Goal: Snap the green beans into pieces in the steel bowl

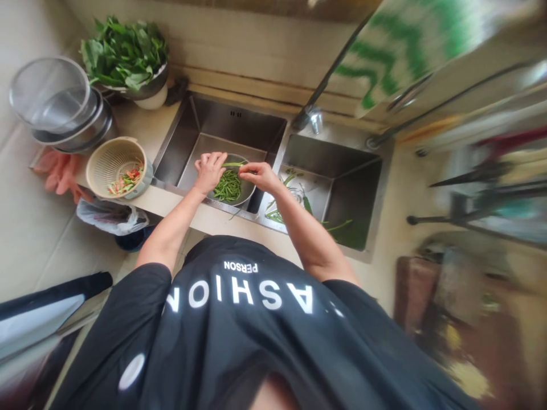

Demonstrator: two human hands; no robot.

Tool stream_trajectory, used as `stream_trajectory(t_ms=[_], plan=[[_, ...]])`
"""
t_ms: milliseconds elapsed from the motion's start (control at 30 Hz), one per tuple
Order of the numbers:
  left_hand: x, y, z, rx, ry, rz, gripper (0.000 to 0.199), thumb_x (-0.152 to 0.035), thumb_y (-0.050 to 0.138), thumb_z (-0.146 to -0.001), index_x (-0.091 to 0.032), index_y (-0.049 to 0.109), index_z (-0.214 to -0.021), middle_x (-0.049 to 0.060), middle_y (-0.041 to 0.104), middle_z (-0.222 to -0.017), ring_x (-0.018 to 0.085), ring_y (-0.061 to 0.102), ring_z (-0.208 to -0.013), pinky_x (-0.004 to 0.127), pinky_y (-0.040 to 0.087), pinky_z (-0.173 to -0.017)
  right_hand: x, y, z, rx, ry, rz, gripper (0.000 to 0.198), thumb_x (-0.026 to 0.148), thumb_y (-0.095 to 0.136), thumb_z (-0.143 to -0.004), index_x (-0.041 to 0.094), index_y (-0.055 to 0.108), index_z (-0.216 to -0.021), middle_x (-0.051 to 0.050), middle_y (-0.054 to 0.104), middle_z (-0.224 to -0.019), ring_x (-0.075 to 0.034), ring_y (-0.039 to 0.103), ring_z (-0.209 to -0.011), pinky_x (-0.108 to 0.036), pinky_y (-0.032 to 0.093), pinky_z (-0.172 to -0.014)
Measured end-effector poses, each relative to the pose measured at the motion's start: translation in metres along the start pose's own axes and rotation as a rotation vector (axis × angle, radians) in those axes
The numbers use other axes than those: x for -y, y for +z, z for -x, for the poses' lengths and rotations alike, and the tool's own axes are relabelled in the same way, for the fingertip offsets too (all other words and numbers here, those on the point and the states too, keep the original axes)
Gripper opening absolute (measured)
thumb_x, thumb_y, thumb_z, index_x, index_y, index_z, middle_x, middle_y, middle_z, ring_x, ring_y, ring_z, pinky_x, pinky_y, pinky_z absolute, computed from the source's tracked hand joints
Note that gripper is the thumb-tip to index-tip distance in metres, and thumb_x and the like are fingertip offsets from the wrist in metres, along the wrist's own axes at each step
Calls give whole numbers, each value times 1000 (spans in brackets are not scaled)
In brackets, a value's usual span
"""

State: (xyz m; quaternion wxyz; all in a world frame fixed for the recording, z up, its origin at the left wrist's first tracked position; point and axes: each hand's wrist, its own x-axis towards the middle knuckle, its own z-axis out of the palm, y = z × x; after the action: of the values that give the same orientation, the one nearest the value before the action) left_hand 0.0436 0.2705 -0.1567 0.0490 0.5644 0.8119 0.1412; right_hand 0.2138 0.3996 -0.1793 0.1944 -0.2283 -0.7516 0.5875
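Both hands are over a round metal bowl [247,196] in the left sink basin, which holds many short pieces of green bean [228,186]. A long green bean [233,164] stretches level between my hands above the bowl. My left hand [210,171] is curled at the bowl's left rim, its fingers closed on one end of the bean. With thumb and forefinger, my right hand [261,175] pinches the other end above the right rim. Green bean scraps and leaves [306,205] lie in the right basin.
On the left counter stand a strainer basket [141,142] with chopped red and green pieces, stacked bowls [51,114] and a bowl of leafy greens [128,54]. A faucet [315,121] rises behind the basins. Below the counter hangs a plastic bag [111,216]. A green-and-white cloth [397,51] hangs upper right.
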Motion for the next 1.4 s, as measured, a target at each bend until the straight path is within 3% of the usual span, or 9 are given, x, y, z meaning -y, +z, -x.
stream_trajectory(t_ms=[100,300,533,700,800,933,1100,1267,1400], plan=[[3,-11,-2,101,-9,-52,34,-27,40,-99,-22,65,-122,12,65,-125,33,48,-124,53,29,-104,3,-3,-2,18,-80,33,25,39,70,-74,18,77,-86,-6,76,-96,-21,68,-92,-34,50,-89],[30,-28,-4,-16,-197,-108,29,-29,42,-100,-18,68,-108,11,68,-114,31,54,-111,49,33,-96,-16,7,-12,33,-41,293,31,18,63,-72,17,76,-100,-10,70,-115,-18,67,-79,-33,52,-79],[24,-21,12,-5,80,-18,22,-26,48,-95,-18,67,-86,13,69,-94,33,55,-107,59,28,-102,15,12,-13,-245,-54,652,36,19,40,-93,14,69,-113,-16,68,-107,-26,59,-101,-39,44,-92],[-4,-21,14,20,246,5,25,-16,43,-92,-17,66,-80,13,69,-88,31,55,-101,63,28,-101,58,15,-4,163,-160,829,30,26,45,-93,18,72,-104,-13,70,-102,-28,55,-99,-41,41,-86],[-18,-26,12,21,283,-18,29,-15,41,-91,-16,67,-79,15,68,-87,32,56,-99,64,28,-100,65,18,-1,248,-115,849,33,23,41,-92,16,74,-95,-13,71,-95,-25,56,-89,-36,40,-79],[-27,-31,11,15,313,-53,28,-23,45,-91,-16,69,-80,16,69,-88,33,57,-101,60,30,-98,59,19,0,183,-121,685,25,18,47,-83,13,68,-71,-8,65,-72,-17,51,-70,-30,35,-69],[-33,-25,9,-48,225,0,25,-29,50,-91,-17,68,-78,12,69,-86,31,57,-101,52,33,-96,46,26,2,36,45,131,24,23,47,-78,17,50,-55,3,40,-52,-10,37,-56,-25,30,-57],[-24,-7,5,-59,26,79,27,-26,46,-94,-18,70,-83,11,70,-91,28,58,-99,42,39,-89,29,19,2,-120,359,-407,21,33,49,-85,21,48,-68,7,36,-53,-8,33,-48,-22,35,-52],[-11,3,7,82,30,71,32,-27,61,-88,-23,67,-119,12,66,-124,32,53,-114,44,39,-91,20,-4,5,19,415,-498,34,53,62,-83,21,56,-93,8,45,-59,-5,26,-44,-20,28,-45]])
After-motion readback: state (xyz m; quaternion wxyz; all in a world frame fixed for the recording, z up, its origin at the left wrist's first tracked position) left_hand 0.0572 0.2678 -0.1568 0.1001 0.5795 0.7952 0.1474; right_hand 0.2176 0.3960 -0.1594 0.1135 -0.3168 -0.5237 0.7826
